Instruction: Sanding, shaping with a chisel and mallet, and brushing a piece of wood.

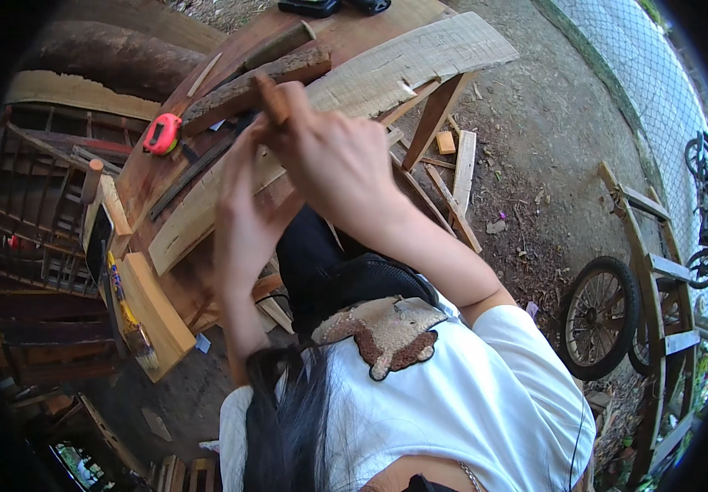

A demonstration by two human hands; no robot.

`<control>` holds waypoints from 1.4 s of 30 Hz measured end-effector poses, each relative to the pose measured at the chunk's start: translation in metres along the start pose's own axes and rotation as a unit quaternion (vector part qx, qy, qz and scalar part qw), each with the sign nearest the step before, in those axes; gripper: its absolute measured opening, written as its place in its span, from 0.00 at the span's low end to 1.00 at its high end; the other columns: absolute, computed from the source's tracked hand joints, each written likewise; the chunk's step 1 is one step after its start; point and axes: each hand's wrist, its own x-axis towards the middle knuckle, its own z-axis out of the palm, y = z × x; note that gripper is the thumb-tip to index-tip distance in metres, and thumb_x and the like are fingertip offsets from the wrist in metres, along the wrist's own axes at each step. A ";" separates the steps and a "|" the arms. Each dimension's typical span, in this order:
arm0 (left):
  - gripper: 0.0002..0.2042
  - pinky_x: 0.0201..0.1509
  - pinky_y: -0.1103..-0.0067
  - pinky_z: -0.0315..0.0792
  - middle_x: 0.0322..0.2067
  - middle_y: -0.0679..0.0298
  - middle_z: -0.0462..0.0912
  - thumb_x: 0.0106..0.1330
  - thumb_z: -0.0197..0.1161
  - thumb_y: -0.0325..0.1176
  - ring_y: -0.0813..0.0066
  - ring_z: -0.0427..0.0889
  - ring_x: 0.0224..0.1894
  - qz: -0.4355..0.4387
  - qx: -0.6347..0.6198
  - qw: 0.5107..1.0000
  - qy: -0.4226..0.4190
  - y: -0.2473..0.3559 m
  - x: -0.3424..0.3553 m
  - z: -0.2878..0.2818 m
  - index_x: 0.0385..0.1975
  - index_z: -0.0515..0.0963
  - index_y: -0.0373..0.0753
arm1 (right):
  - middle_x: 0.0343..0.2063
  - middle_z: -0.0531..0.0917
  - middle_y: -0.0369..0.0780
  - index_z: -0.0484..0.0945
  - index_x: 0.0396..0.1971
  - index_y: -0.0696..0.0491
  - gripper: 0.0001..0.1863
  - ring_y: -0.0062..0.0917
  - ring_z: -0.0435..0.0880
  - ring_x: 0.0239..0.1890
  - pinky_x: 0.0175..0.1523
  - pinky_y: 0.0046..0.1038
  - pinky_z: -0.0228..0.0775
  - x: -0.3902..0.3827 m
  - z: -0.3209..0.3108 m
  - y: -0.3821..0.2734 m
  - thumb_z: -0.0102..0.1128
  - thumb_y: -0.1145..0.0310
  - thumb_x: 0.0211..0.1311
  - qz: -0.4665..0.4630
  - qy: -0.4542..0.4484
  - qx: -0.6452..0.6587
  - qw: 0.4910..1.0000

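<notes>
My right hand [342, 160] is closed round a brown wooden handle [272, 100] whose rounded end sticks up past the fingers. The rest of that tool is hidden under my hands. My left hand [243, 197] is beside it, fingers stretched out and thumb apart, the fingertips meeting the right hand. Both hands are above a long pale wooden board [419, 61] that runs across the workbench. Just beyond them lies a rough strip of wood with bark [247, 88]. A red tape measure [161, 134] sits left of the strip.
A tool with a thick wooden handle [284, 43] lies on the reddish bench top [145, 172]. Nearer left, a brush [137, 332] rests on a wood block [161, 312]. A log [108, 66] lies at far left. Right are a wheel [600, 318] and a wooden ladder-like frame [657, 266].
</notes>
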 end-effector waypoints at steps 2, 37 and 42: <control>0.27 0.50 0.68 0.71 0.47 0.51 0.75 0.55 0.66 0.33 0.55 0.76 0.51 -0.019 0.013 1.000 0.017 0.010 0.012 0.015 0.55 0.67 0.37 | 0.11 0.76 0.41 0.65 0.33 0.57 0.20 0.37 0.79 0.14 0.18 0.34 0.68 -0.005 -0.011 0.002 0.51 0.52 0.63 -0.039 0.036 0.015 0.998; 0.08 0.53 0.78 0.70 0.44 0.53 0.77 0.65 0.57 0.23 0.71 0.76 0.48 -0.208 -0.014 0.928 0.309 -0.057 -0.086 -0.069 0.42 0.70 0.31 | 0.30 0.85 0.44 0.78 0.46 0.53 0.17 0.21 0.81 0.17 0.32 0.25 0.72 -0.010 -0.045 0.079 0.54 0.59 0.64 0.113 0.019 0.112 0.987; 0.12 0.50 0.75 0.74 0.42 0.54 0.76 0.64 0.58 0.25 0.68 0.78 0.46 -0.255 0.160 0.899 0.317 -0.064 -0.096 -0.097 0.44 0.68 0.30 | 0.30 0.85 0.43 0.79 0.45 0.50 0.16 0.24 0.84 0.28 0.39 0.27 0.72 -0.008 -0.047 0.092 0.55 0.57 0.64 0.128 0.035 0.069 0.989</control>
